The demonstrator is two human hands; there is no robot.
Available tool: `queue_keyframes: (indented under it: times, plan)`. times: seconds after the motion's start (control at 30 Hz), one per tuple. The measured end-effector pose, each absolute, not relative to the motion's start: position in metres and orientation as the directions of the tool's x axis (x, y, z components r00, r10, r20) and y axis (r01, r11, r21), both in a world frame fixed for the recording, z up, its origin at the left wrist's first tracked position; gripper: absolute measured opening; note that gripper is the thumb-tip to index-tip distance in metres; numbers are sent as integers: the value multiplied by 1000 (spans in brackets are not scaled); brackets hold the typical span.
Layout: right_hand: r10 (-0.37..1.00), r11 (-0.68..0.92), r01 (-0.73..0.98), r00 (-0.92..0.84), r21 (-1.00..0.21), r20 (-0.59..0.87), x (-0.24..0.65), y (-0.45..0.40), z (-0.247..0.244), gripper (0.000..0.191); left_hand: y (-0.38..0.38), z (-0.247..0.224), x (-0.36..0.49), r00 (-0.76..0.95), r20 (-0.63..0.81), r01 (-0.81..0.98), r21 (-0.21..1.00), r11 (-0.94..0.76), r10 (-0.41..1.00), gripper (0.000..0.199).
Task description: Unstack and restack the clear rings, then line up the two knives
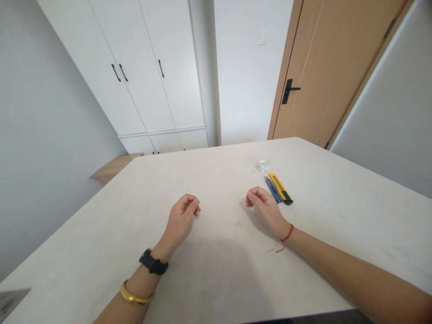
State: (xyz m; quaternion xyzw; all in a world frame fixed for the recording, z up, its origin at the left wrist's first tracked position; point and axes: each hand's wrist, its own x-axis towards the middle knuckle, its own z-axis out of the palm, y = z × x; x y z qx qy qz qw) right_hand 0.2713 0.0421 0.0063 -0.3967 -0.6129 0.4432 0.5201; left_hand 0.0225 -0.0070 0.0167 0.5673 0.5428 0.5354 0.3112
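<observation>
My left hand (184,216) rests on the pale tabletop (216,175), its fingers curled and the thumb against them, with nothing visible in it. Across a gap, my right hand (265,209) is closed the same way and shows no object between thumb and fingers. Just beyond the right hand lies a blue utility knife (272,189), its near end close to the knuckles. Beside it, on the right, is a yellow utility knife (278,185) with a black end. Farther back a roll of clear tape (263,165) lies on the table.
White wardrobe doors (135,67) with black handles stand past the table. At the back right is a wooden door (330,67) with a black lever. A low wooden surface (113,167) shows behind the table's left edge. A grey plate (13,303) is at the near left corner.
</observation>
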Motion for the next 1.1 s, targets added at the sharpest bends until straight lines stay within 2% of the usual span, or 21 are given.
queue_keyframes:
  times: [0.6,1.1]
  plan:
    - [942,316,94,-153,-944,300,272,41,7,32,-9,20,25,-133,242,339,922,-185,961,22]
    - [943,308,75,-157,-949,293,272,40,8,32,-8,20,25,-143,242,356,917,-178,960,21]
